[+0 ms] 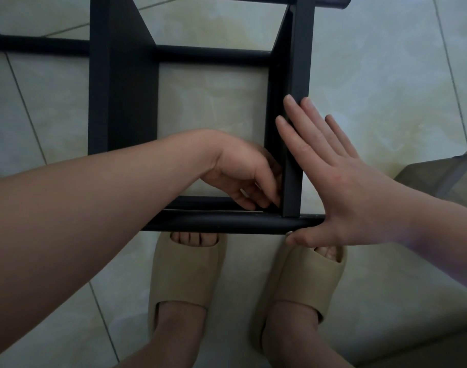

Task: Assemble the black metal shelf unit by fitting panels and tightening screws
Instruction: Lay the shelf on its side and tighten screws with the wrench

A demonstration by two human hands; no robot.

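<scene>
Black panel (299, 62) is being pressed by the right hand (341, 187), fingers straight. Left hand (243, 173) is curling fingers at the near corner; hold indiscernible.

floor (373, 75): pale greenish tiles, dark grout lines | light: dim | right edge: grey object (437, 179)

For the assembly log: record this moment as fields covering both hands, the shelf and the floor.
left hand: inside the shelf unit, fingers curled at the corner of right panel and front tube; no screw visible
right hand: flat, straight against right panel's outer side, thumb at front tube
shelf unit: black, on tiled floor
slippers: beige, on the feet by the front tube
</scene>
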